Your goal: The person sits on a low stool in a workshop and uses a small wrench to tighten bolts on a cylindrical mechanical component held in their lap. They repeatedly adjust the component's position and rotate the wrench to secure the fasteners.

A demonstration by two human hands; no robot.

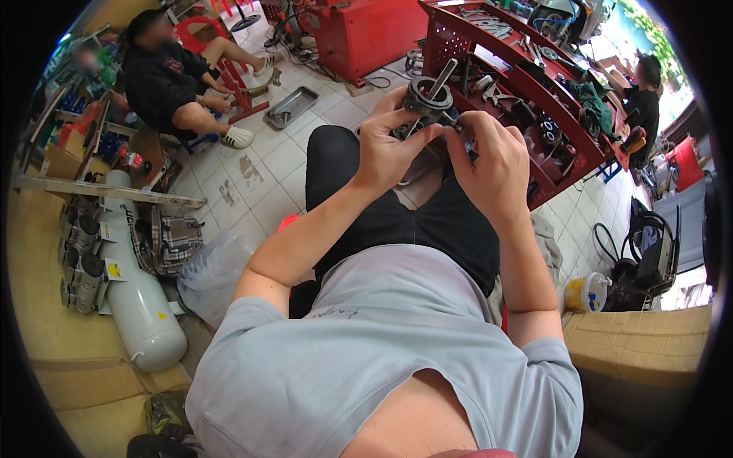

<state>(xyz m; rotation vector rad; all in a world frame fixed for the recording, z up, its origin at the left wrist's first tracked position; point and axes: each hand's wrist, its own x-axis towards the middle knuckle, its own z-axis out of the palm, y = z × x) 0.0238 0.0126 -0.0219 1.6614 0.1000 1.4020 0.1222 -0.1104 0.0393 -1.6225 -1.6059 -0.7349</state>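
Observation:
In front of me, above my lap, both hands are on a dark metal part (429, 98) with a ring-shaped top and a silver rod (446, 76) standing tilted out of it. My left hand (385, 153) is closed round the part from the left, its thumb reaching toward the middle. The fingers of my right hand (492, 164) are pinched at the part's right side, below the ring; whatever small piece they may grip there is hidden. My dark trousers (328, 172) are behind the hands.
A red tool cart (557, 160) stands close ahead-right, a red machine (340, 38) beyond. Seated people (164, 91) (645, 107) flank the area. A metal tray (292, 107) lies on the tiled floor. Left are a grey tank (145, 320) and shelving; right, a bucket (584, 294).

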